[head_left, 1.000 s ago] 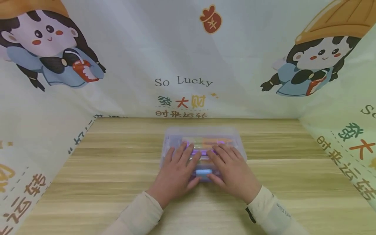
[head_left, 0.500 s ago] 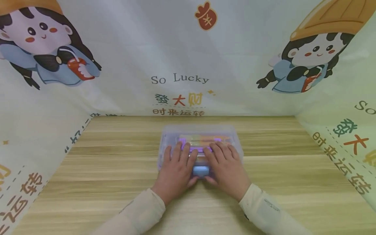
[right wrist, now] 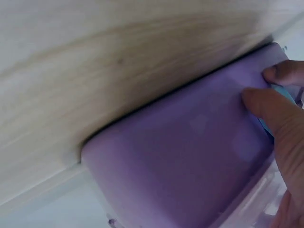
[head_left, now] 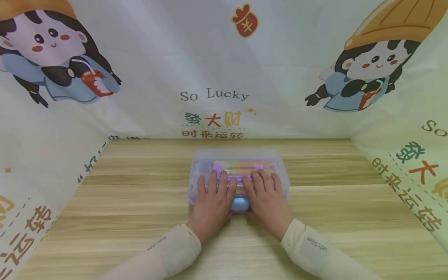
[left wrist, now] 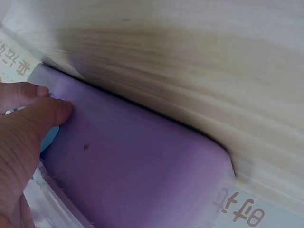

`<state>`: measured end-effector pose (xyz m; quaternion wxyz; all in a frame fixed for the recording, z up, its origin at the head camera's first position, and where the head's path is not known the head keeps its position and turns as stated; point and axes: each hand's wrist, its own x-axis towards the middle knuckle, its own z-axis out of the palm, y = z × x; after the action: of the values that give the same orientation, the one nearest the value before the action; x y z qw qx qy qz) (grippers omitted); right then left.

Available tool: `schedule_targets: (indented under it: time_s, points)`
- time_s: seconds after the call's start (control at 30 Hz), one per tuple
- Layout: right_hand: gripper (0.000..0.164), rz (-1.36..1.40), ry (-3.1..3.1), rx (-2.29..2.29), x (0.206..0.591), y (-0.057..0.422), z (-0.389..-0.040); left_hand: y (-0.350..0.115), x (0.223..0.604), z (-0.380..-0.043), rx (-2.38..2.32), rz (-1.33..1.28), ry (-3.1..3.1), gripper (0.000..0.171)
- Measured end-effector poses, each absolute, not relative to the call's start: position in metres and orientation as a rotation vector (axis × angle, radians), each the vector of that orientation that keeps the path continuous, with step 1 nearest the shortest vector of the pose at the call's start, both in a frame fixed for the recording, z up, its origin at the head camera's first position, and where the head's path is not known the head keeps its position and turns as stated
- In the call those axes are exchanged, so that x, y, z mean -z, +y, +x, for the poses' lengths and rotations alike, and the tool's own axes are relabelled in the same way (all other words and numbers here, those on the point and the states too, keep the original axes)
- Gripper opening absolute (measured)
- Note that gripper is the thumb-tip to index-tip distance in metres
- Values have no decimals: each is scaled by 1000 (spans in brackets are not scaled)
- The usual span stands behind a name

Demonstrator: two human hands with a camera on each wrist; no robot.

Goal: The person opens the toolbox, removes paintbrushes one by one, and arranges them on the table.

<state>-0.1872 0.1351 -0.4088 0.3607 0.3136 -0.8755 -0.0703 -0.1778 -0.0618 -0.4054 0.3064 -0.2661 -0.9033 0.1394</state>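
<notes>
Box: a lidded purple storage box (head_left: pixel 238 154) is lying under both hands, its far part reaching out beyond the fingertips.
Left hand: the left hand (head_left: pixel 214 206) is grasping the near edge, its fingers resting spread on the clear lid (head_left: pixel 203 160) and its thumb (left wrist: pixel 53 114) pressing the purple front wall (left wrist: pixel 137 156).
Right hand: the right hand (head_left: pixel 268 206) is mirroring that hold beside it, fingers lying over the lid, thumb (right wrist: pixel 270 105) pressing the same wall.
Latch: a blue latch (head_left: pixel 239 204) is sitting between the two hands at the box's near edge, the thumbs meeting the wall right beside it.
Contents: orange (head_left: pixel 259 166) and pale green items (head_left: pixel 231 166) are showing through the lid just past the fingers; what they are, one cannot tell.
Purple strips: bright purple strips (head_left: pixel 239 179) are running across near the fingertips; whether on or under the lid is staying unclear.
Sleeves: pale sleeves (head_left: pixel 176 247) are covering both wrists behind the hands.
Tabletop: a wood-grain tabletop (head_left: pixel 122 202) is carrying the box and spreading to either side of the hands.
Backdrop: printed fabric (head_left: pixel 157 58) is hanging well beyond the hands, showing cartoon figures (head_left: pixel 63 79) and "So Lucky" lettering (head_left: pixel 214 94).
</notes>
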Motion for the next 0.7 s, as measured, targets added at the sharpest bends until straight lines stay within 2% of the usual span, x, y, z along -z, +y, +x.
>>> schedule_targets:
  time_s: [0.7]
  points:
    - [97,905,-2123,199,414,142,-196,-64,411,-182,-371,-740,-2264,90]
